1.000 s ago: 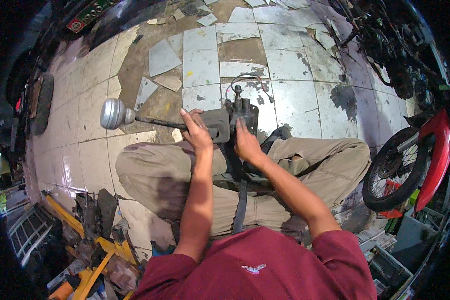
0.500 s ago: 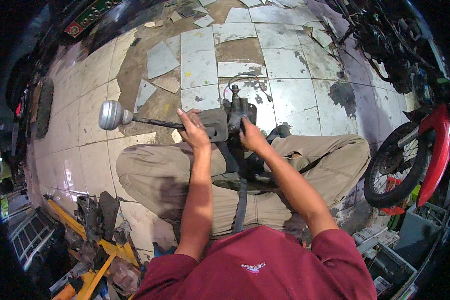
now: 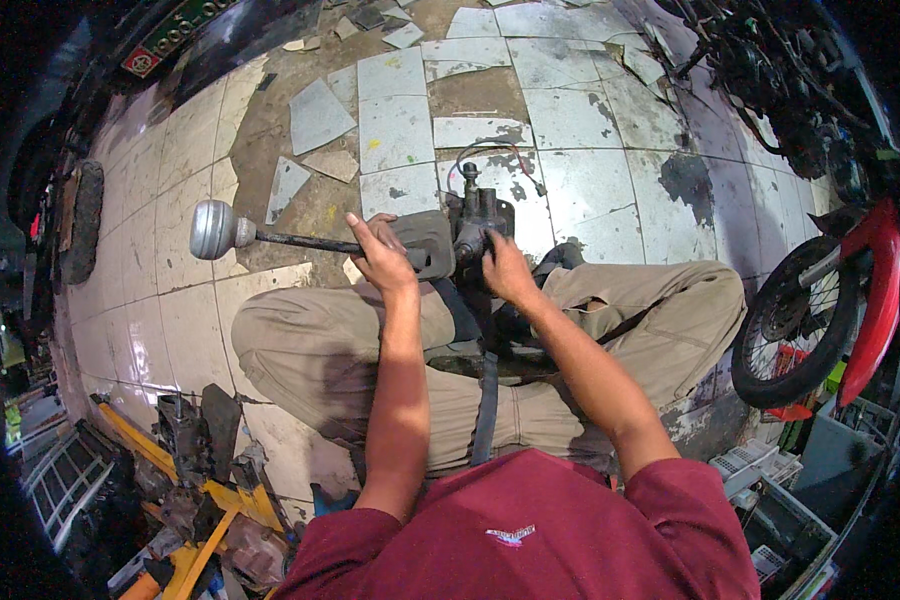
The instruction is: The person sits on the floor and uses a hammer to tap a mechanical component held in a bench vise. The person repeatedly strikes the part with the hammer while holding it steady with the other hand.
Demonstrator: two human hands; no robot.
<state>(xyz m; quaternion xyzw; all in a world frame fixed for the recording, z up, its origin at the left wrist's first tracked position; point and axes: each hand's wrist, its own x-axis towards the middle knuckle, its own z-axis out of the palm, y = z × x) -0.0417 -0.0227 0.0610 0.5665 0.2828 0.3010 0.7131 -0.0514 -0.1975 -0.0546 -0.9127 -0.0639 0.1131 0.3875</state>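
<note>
I sit cross-legged on the floor with a shift-lever assembly before me. Its silver knob (image 3: 209,231) is at the left end of a dark rod (image 3: 300,241), which runs to a grey plate (image 3: 430,250). My left hand (image 3: 388,262) is closed on the rod beside the plate, one finger extended up along it. My right hand (image 3: 508,270) has bent fingers on the dark metal housing (image 3: 479,224) right of the plate, which has an upright fitting and a thin looped wire (image 3: 520,160) behind it. A dark strap (image 3: 485,400) lies below, between my legs.
Cracked tiles (image 3: 585,195) and loose pieces (image 3: 320,117) cover the floor. A wheel (image 3: 745,370) with red fender (image 3: 870,320) is at right, motorcycle parts (image 3: 770,110) behind it. Yellow metal parts (image 3: 140,440) lie lower left, crates (image 3: 760,470) lower right, a dark tyre (image 3: 85,225) far left.
My right hand's fingers have shifted over the housing and now bend more against it. The knob and rod have moved slightly left. My left hand keeps its hold.
</note>
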